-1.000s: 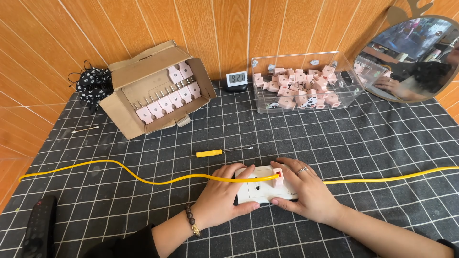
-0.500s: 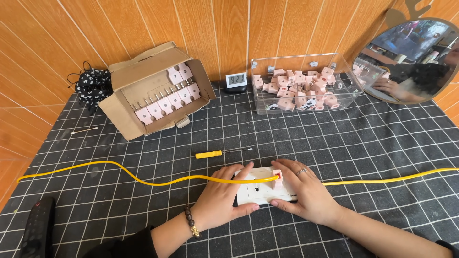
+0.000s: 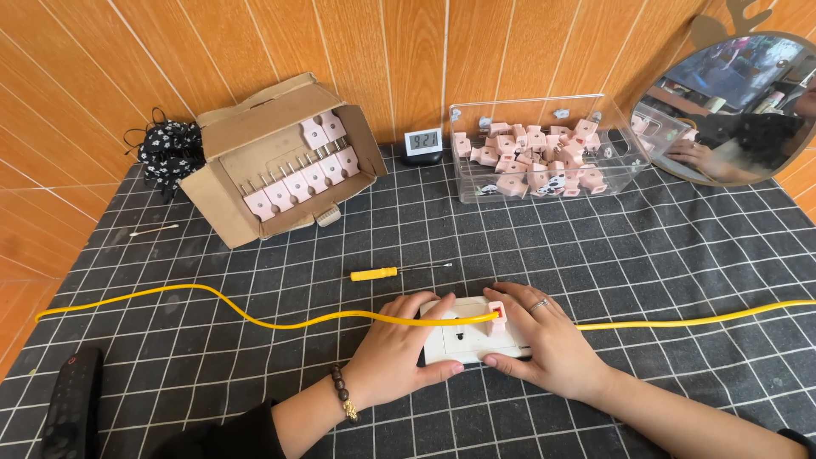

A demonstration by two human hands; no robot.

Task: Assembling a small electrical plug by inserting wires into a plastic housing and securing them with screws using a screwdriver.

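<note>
Both hands, L (image 3: 395, 353) & R (image 3: 544, 344), grips clamped on smooth white rect. socket block (image 3: 463, 338) w/ glossy yellow cable (image 3: 255, 316) across.

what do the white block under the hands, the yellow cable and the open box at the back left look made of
White block: looks like hard moulded plastic, smooth and faintly glossy, with crisp edges. Both hands, left and right, rest on it.
Yellow cable: probably flexible plastic or rubber sheathing; it bends in soft curves and has an even sheen.
Open box: brown cardboard, matte, with folded flaps and raw edges.
</note>
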